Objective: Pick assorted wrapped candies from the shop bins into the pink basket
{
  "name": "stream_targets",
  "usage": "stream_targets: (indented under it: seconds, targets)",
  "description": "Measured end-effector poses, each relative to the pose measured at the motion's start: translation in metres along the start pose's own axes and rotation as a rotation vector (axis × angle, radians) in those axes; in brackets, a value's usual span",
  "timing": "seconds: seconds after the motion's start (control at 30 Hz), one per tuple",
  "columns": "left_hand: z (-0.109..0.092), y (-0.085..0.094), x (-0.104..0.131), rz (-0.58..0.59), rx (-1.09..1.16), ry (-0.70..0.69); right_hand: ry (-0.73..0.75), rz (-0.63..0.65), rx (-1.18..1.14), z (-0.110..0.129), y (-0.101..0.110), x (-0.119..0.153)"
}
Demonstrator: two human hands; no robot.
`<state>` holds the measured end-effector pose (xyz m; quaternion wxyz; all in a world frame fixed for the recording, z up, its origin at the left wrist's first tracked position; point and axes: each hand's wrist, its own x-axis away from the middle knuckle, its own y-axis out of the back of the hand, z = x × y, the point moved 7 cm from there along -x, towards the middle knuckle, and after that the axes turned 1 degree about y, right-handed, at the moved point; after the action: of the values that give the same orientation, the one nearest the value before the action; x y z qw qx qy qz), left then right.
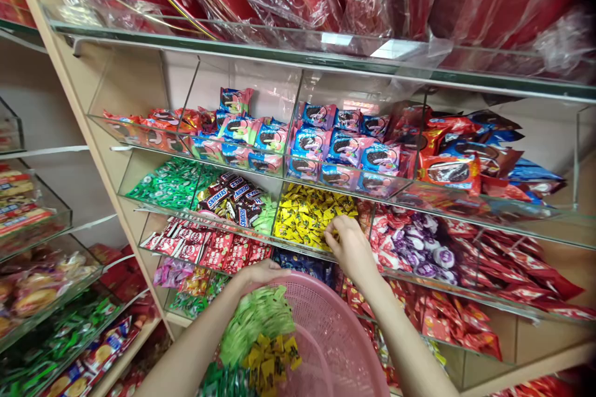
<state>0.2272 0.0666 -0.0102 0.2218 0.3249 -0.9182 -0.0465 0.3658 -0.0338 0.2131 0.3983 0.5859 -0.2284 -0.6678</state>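
A pink plastic basket (342, 329) is held at its far rim by my left hand (263, 274), whose fingers wrap over the edge. Light green, yellow and dark green wrapped candies lie inside it, toward its left side. My right hand (347, 242) is at the right front part of a clear bin of yellow wrapped candies (305, 214). Its fingers are curled together at the candies, and whatever they may hold is hidden. Snickers bars (233, 195) and light green candies (265, 216) fill the bin just left of the yellow one.
Blue and pink cookie packs (344, 146) stand on the tier above. Purple and red candies (419, 245) lie in the bin to the right. Glass shelf edges run across the rack, under a top shelf (279, 46) with red plastic-wrapped items. More snack bins (35, 223) are at the left.
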Motion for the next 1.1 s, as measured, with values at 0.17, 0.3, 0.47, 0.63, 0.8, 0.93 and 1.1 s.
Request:
stream_targets:
  seconds: [0.17, 0.3, 0.47, 0.63, 0.8, 0.93, 1.1]
  targets:
    - [0.002, 0.001, -0.001, -0.019, 0.006, -0.015, 0.04, 0.102, -0.437, 0.031, 0.006, 0.017]
    - [0.0, -0.001, -0.002, -0.023, 0.032, -0.073, -0.067, 0.434, -0.683, 0.042, -0.06, 0.052]
    - [-0.002, 0.001, -0.001, -0.034, -0.047, -0.06, -0.187, 0.748, -0.807, 0.041, -0.153, 0.109]
    - [-0.002, 0.002, -0.001, -0.025, -0.103, -0.034, -0.155, 0.763, -0.718, 0.047, -0.162, 0.12]
    - [-0.001, 0.001, -0.001, -0.03, 0.006, -0.062, 0.003, 0.486, -0.573, 0.05, -0.097, 0.066]
    - [0.002, -0.001, -0.002, -0.002, 0.019, -0.016, 0.007, 0.318, -0.483, 0.028, -0.049, 0.011]
    - [0.003, 0.0, -0.003, -0.01, 0.026, 0.007, -0.026, 0.197, -0.06, -0.016, -0.032, -0.027]
